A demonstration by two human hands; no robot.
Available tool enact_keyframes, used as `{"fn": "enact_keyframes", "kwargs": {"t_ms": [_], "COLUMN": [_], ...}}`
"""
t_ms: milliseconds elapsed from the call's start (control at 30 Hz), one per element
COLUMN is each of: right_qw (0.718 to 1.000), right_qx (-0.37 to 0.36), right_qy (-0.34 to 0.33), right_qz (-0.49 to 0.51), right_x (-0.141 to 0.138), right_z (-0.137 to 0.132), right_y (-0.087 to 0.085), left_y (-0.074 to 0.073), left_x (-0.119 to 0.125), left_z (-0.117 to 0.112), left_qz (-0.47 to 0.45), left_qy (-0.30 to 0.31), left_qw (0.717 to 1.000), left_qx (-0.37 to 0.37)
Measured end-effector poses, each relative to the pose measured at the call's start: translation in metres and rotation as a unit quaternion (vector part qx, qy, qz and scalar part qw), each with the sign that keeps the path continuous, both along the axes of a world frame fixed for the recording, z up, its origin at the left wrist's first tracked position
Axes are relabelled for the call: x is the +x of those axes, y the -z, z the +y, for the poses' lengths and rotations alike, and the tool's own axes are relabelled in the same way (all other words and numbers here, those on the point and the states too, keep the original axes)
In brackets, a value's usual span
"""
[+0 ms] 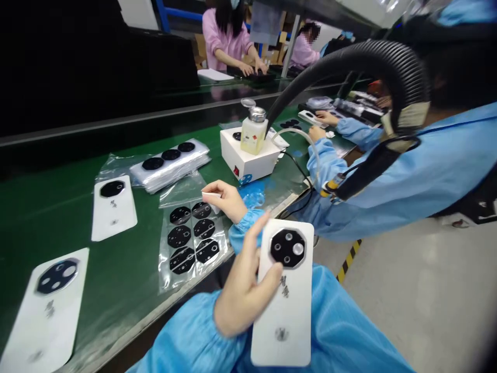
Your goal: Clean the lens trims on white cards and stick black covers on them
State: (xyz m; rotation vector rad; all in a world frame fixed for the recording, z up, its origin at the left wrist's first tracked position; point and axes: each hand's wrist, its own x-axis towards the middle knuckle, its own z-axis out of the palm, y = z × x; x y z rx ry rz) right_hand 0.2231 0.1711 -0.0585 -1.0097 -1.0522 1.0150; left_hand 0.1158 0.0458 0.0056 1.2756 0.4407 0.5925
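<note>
My left hand [248, 285] grips a white phone back cover [287, 321] by its left edge. The cover is held upright and close to me. A black camera plate [288, 248] with several round holes sits near its top, and dark characters run below. Farther off, my right hand [229, 201] pinches a small white piece [212, 195], perhaps a folded wipe. That hand is above a clear plastic sheet [163, 259] of black octagonal camera stickers [179, 236] on the green bench. My right forearm is partly hidden behind the cover.
Two more white back covers [114, 210] lie at left. Behind are stacked plastic sheets [171, 160], and a pump bottle [254, 132] on a white box [248, 155]. A black ribbed hose [349, 57] arches over the green bench [112, 280]. A blue-sleeved co-worker [435, 171] works at right.
</note>
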Motion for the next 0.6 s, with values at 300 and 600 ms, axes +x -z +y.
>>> {"fn": "enact_keyframes", "kwargs": {"t_ms": [300, 600], "right_qw": [1.0, 0.999], "right_qx": [-0.007, -0.014], "right_qy": [0.001, 0.018], "right_qz": [-0.013, -0.023], "right_x": [0.001, 0.002], "right_z": [-0.001, -0.002], "right_y": [-0.001, 0.001], "left_y": [-0.014, -0.017], "left_x": [-0.048, -0.046], "left_z": [-0.021, -0.011], "left_qz": [-0.014, -0.09], "left_qy": [-0.254, -0.206], "left_qw": [0.967, 0.974], "left_qx": [-0.026, -0.039]}}
